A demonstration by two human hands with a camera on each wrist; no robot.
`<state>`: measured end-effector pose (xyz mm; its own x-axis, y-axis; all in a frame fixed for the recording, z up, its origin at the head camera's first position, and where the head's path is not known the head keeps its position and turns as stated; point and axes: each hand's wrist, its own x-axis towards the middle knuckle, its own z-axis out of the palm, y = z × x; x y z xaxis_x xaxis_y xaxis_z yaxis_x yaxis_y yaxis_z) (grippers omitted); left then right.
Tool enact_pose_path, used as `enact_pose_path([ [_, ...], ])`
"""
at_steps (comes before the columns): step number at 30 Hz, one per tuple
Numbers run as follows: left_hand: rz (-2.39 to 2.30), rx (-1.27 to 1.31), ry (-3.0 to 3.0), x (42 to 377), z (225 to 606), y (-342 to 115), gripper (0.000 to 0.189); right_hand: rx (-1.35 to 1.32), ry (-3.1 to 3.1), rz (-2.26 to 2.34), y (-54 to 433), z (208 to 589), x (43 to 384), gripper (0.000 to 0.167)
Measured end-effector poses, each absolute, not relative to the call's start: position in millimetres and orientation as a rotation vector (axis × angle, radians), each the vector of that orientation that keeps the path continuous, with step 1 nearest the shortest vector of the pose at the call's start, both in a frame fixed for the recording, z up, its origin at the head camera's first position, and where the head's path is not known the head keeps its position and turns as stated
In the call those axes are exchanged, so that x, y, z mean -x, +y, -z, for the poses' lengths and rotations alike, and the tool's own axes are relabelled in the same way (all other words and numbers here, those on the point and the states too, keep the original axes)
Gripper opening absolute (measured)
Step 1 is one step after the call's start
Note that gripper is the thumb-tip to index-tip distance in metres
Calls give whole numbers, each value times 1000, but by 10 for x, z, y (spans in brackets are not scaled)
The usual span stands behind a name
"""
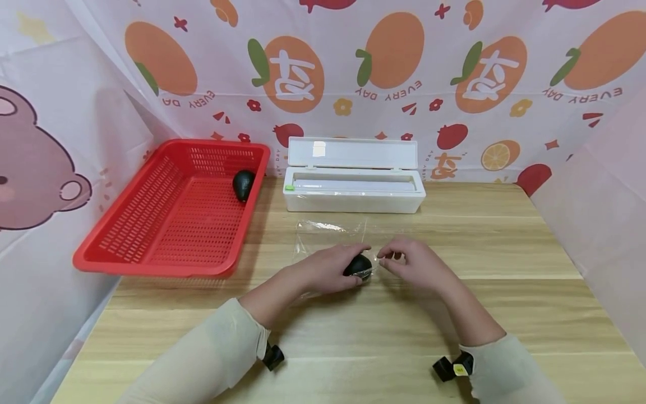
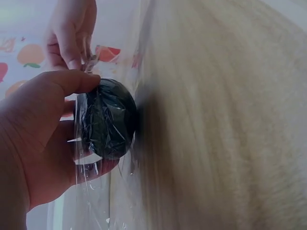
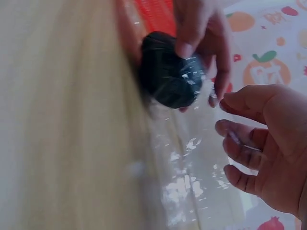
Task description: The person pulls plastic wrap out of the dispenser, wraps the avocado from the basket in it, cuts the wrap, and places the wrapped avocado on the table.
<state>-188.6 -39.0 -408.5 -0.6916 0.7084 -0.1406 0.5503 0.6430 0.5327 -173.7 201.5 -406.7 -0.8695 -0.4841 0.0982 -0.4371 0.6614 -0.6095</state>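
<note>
A dark avocado point(image 1: 358, 266) is wrapped in clear cling film, which clings in creases to its skin in the left wrist view. My left hand point(image 1: 330, 268) grips the avocado low over the table, thumb on the near side and fingers behind. Just to its right, my right hand point(image 1: 416, 264) pinches an edge of the film between thumb and index finger, the other fingers loosely curled. A sheet of cling film point(image 1: 318, 238) spreads on the table beneath and behind the left hand. In the right wrist view, glossy film point(image 3: 180, 189) hangs below the wrapped avocado point(image 3: 168, 72).
A red plastic basket point(image 1: 161, 269) stands at the left, with another avocado point(image 1: 244, 185) against its right wall. Behind the hands is a white cling film dispenser point(image 1: 353, 203), lid raised, a roll inside and a green slider at its left end. A printed cloth hangs behind the wooden table point(image 1: 504, 252).
</note>
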Motion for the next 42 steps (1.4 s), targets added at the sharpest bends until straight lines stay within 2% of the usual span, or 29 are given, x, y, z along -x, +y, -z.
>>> enact_pose_path([
  [7, -730, -979, 2458, 1968, 4056, -416, 86, 1025, 2888, 742, 1836, 3947, 1777, 30],
  [11, -766, -1011, 2434, 2019, 4056, -413, 91, 1154, 2891, 635, 1714, 3942, 1792, 32],
  [18, -804, -1080, 2411, 2085, 4061, -424, 77, 1030, 2826, 686, 1654, 3983, 1815, 23],
  [23, -780, -984, 2458, 2048, 3911, -508, 82, 918, 2789, 751, 1655, 3994, 1841, 24],
  [31, -812, -876, 2546, 1891, 3710, -680, 56, 836, 2772, 800, 1665, 3998, 1865, 25],
  [36, -862, -836, 2589, 1866, 3763, -705, 37, 867, 2776, 802, 1663, 3996, 1863, 24],
  [42, -982, -816, 2627, 1909, 3859, -731, 27, 913, 2756, 828, 1657, 3996, 1866, 23],
])
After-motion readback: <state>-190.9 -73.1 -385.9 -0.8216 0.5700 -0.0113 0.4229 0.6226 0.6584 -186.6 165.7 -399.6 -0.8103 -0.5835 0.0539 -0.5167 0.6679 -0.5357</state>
